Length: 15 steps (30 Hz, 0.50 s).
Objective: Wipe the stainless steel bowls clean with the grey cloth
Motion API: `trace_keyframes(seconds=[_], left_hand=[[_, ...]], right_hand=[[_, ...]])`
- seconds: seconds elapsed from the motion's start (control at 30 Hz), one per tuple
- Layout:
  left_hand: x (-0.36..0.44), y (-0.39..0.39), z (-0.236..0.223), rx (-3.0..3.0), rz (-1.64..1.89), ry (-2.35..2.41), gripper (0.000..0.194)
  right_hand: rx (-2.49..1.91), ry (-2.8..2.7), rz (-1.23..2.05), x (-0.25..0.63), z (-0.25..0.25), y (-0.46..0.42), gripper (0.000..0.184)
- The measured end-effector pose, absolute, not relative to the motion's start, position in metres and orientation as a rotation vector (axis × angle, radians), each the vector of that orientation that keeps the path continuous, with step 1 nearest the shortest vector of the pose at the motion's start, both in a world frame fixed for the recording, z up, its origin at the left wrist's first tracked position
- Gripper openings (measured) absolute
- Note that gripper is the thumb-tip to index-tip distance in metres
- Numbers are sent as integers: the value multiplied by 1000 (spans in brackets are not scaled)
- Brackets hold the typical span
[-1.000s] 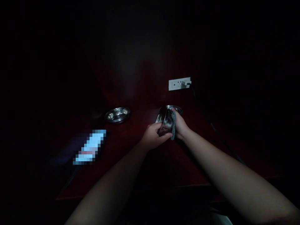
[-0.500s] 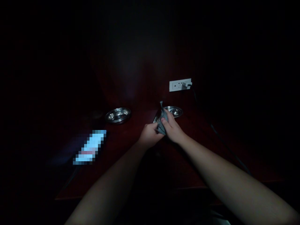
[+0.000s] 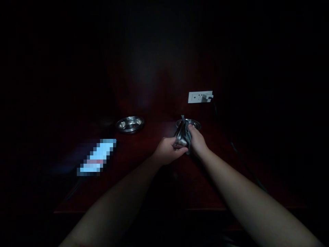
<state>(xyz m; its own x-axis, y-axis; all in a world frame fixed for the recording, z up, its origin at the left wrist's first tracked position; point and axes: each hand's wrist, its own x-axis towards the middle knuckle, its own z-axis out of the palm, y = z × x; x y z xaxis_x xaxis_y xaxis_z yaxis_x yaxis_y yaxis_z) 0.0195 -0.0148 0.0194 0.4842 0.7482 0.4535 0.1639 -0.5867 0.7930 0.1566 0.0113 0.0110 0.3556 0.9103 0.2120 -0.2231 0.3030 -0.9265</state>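
Over the table [image 3: 146,151], hands [image 3: 166,151] grip a metal bowl [image 3: 181,140] and cloth [image 3: 188,136]; lit screen [image 3: 100,154] unreadable.

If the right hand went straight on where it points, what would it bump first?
Probably the metal bowl in the left hand, through the grey cloth that the right hand holds; depth is hard to judge here.

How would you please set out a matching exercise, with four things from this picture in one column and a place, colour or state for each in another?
Things
1. grey cloth
2. socket plate
3. pixelated bright screen
4. left hand

Descriptions
A. white, with a plug in it
B. gripping a metal bowl
C. in the right hand, against metal
D. on the table, left of both hands

Pairs: 1-C, 2-A, 3-D, 4-B
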Motion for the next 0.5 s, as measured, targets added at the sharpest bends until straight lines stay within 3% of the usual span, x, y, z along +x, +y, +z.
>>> trace_keyframes(seconds=[0.17,0.5], left_hand=[[23,-21,21,1899,1154,718,16],[26,-16,19,1969,1041,639,25]], right_hand=[[-940,-633,1120,153,18,7,32],[-874,-565,1181,152,17,10,27]])
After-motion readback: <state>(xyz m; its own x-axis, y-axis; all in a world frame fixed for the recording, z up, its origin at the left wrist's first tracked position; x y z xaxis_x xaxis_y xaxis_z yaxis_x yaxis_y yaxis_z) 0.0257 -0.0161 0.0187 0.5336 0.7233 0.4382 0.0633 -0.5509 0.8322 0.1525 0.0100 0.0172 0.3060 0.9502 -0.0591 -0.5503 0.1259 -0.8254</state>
